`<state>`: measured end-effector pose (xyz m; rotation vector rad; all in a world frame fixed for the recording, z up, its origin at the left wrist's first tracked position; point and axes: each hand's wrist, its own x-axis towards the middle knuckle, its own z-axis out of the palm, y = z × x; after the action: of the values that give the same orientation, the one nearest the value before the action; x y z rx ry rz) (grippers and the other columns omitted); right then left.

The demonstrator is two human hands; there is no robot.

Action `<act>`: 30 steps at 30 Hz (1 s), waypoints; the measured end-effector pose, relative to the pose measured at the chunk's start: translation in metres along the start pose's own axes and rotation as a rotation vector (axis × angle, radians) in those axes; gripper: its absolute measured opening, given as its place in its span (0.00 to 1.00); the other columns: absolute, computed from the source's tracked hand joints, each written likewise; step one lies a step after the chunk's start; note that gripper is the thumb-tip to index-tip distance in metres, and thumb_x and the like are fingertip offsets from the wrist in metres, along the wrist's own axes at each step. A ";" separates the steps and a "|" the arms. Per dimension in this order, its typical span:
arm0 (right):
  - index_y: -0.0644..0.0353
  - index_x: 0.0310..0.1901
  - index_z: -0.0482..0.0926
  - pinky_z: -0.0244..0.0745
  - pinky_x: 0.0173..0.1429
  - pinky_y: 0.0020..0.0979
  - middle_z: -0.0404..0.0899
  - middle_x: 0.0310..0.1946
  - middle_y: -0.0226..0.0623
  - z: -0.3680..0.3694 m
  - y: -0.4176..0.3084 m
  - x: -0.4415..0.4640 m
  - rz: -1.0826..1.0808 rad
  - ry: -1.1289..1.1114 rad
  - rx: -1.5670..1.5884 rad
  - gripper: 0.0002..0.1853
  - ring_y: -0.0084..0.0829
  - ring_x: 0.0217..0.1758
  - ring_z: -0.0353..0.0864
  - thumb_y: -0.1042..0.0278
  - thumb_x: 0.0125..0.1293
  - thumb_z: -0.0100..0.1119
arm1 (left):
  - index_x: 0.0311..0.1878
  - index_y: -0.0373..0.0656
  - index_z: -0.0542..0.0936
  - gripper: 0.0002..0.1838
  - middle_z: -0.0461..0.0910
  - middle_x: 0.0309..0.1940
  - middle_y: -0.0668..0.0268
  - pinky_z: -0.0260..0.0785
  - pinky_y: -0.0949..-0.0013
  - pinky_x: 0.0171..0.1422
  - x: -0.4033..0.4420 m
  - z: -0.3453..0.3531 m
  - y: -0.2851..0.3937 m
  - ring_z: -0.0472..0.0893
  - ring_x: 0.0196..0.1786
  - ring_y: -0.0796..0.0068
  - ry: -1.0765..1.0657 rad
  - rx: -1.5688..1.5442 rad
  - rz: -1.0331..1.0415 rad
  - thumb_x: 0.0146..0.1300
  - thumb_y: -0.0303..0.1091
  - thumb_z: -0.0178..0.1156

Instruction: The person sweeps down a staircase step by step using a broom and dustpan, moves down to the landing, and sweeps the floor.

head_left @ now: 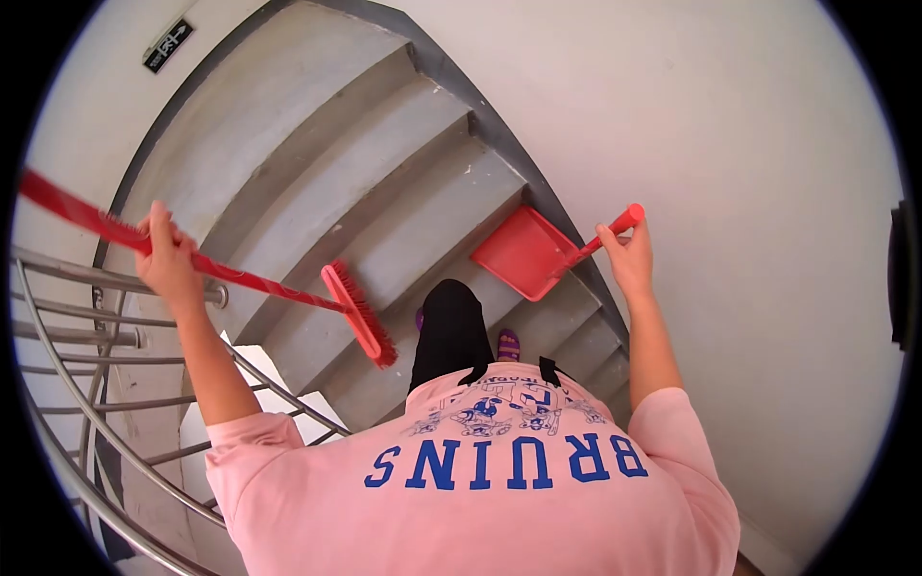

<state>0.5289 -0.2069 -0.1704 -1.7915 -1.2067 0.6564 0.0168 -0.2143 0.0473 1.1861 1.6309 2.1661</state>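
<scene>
My left hand is closed around the long red handle of a broom, which slants down from the upper left. The broom's red bristled head is over the grey steps, left of my black-trousered leg. On the right, my right hand grips the short upright handle of a red dustpan. The pan lies close to the wall side of the stairs, its wide mouth toward the left. Broom head and dustpan are apart. No dirt can be made out in the pan.
Grey concrete stairs curve away ahead and below. A metal railing runs along the left, with an opening beside it. White wall rises on the right. An exit sign hangs at the upper left. My feet wear purple sandals.
</scene>
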 end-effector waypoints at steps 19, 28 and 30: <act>0.60 0.66 0.59 0.63 0.63 0.33 0.66 0.60 0.43 -0.071 -0.105 -0.061 -0.210 -0.313 0.654 0.30 0.34 0.59 0.69 0.73 0.62 0.56 | 0.30 0.41 0.77 0.08 0.76 0.24 0.55 0.70 0.62 0.32 -0.203 0.119 -0.104 0.77 0.27 0.54 -0.834 0.339 0.265 0.50 0.33 0.65; 0.64 0.62 0.62 0.66 0.60 0.45 0.76 0.49 0.48 -0.095 -0.152 -0.058 -0.490 -0.458 0.989 0.24 0.43 0.52 0.75 0.62 0.69 0.48 | 0.30 0.44 0.77 0.07 0.77 0.25 0.61 0.71 0.63 0.30 -0.261 0.153 -0.064 0.78 0.28 0.59 -1.003 0.063 0.423 0.47 0.32 0.65; 0.65 0.54 0.67 0.70 0.55 0.47 0.79 0.37 0.45 -0.106 -0.162 -0.069 -0.482 -0.342 0.942 0.18 0.41 0.43 0.78 0.59 0.70 0.44 | 0.30 0.45 0.77 0.08 0.77 0.25 0.63 0.70 0.63 0.29 -0.269 0.161 -0.061 0.78 0.28 0.60 -1.039 0.052 0.446 0.46 0.32 0.64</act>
<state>0.5098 -0.2814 0.0203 -0.5980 -1.1884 1.0340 0.2876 -0.2275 -0.1227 2.2966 0.9936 1.1971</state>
